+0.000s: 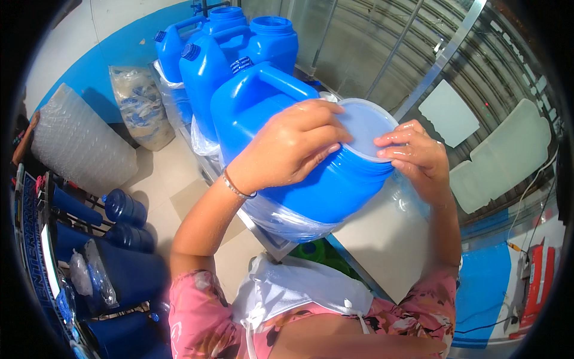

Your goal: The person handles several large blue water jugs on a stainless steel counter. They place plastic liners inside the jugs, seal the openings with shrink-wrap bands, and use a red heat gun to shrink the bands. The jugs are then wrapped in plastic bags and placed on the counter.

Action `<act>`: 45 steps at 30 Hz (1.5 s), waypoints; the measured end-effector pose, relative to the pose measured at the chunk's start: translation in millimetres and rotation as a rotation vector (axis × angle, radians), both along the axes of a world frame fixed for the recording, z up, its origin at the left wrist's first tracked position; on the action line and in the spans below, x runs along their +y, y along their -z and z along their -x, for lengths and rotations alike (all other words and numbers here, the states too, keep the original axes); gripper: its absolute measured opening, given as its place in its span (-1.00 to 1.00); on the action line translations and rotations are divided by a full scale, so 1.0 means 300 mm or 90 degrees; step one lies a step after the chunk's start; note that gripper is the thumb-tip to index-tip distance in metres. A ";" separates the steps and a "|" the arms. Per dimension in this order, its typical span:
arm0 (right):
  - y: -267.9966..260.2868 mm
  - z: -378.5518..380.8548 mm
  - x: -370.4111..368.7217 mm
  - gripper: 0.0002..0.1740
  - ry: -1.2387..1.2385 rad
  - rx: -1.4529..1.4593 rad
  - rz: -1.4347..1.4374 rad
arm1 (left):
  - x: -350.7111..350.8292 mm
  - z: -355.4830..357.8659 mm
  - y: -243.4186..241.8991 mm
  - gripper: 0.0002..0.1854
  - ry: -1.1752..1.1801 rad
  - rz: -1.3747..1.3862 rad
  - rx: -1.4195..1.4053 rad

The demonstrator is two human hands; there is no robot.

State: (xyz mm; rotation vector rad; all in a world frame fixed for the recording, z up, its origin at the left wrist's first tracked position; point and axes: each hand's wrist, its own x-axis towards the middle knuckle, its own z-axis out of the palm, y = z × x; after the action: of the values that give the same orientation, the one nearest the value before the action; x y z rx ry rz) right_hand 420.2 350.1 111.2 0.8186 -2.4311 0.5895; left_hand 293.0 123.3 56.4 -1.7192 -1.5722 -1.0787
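A blue plastic jug (287, 152) with a moulded top handle stands before me, its lower part wrapped in clear plastic film (291, 220). Over its wide threaded mouth lies a round translucent lid (365, 123), which covers the opening. My left hand (300, 143) reaches across the jug's top and grips the near-left edge of this lid, thumb low by the neck. On the opposite side my right hand (417, 157), wet and shiny, pinches the lid's rim, fingers above and thumb below. Whether the lid is fully seated cannot be told.
More blue jugs (206, 89) stand behind in a row, some with open wide mouths. Bubble wrap (85, 139) and a filled plastic bag (141, 107) lean near the left wall. Round water bottles (125, 206) sit on the floor; another person's arm (24, 139) shows at far left.
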 end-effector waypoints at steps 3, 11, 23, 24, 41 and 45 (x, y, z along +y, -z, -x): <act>0.005 -0.024 -0.002 -0.72 0.011 -0.039 0.015 | 0.001 0.024 0.008 -0.81 0.053 0.017 -0.027; 0.112 -0.018 -0.079 -0.47 0.145 0.144 -0.025 | 0.035 0.032 0.027 -0.65 0.112 -0.049 -0.026; 0.166 0.007 -0.070 -0.41 0.192 0.215 -0.017 | 0.074 0.015 0.028 -0.41 0.078 -0.020 -0.004; 0.164 0.010 -0.069 -0.41 0.189 0.218 -0.020 | 0.077 0.014 0.031 -0.40 0.077 -0.019 -0.001; 0.198 -0.001 -0.110 -0.49 0.239 0.204 0.039 | -0.137 0.217 0.070 -0.67 -0.134 -0.254 -0.126; 0.273 -0.014 -0.207 -0.31 0.339 0.240 0.217 | -0.212 0.422 0.207 -0.67 0.154 -0.366 -0.597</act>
State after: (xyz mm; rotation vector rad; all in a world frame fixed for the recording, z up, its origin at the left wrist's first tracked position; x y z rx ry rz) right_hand 424.5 288.1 29.4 0.1114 -2.0010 0.5541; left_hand 166.6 59.7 -5.7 -1.0430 -1.2923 -2.4096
